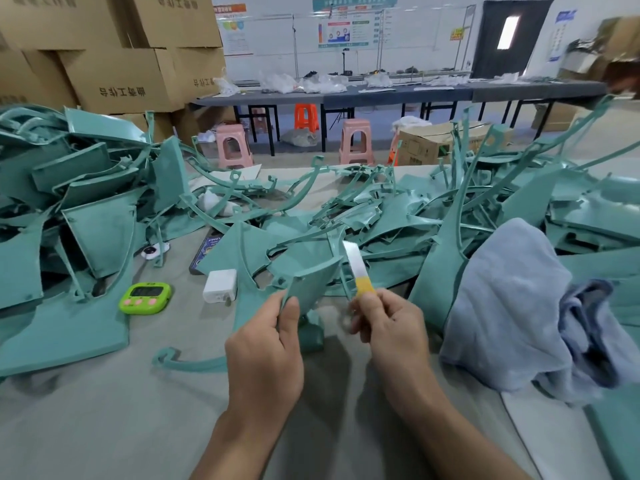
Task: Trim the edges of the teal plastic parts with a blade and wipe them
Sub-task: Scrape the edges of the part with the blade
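**Inspector:** What is the left hand (266, 341) doing?

**Assessor:** Its fingers (289, 313) are pinching the lower corner of one teal part (311, 282). They are holding it upright, just above the surface (104, 410).

**Inspector:** And the right hand (388, 327)?

**Assessor:** Its fingers (367, 306) are gripping the yellow-wrapped end of the blade (355, 265). The white blade is pointing up and away from the fingertips, alongside the part's right edge. I cannot tell whether it is touching that edge.

**Inspector:** Which step is in hand?

**Assessor:** Trimming, in my judgement. Wiping is not yet begun: the blue cloth (512, 306) is lying heaped to the right of the right-hand fingers, with neither hand touching it.

**Inspector:** What is the next move calling for?

**Assessor:** Probably seating the blade on that edge at a shallow angle and drawing it away from the left-hand fingers while the pinch is holding firm. The cloth would follow.

**Inspector:** Anything else nearby?

**Assessor:** More teal parts (86, 202) are lying piled beyond the fingers on both sides. A green timer (145, 297) and a white charger (220, 285) are sitting left of the left-hand fingers.
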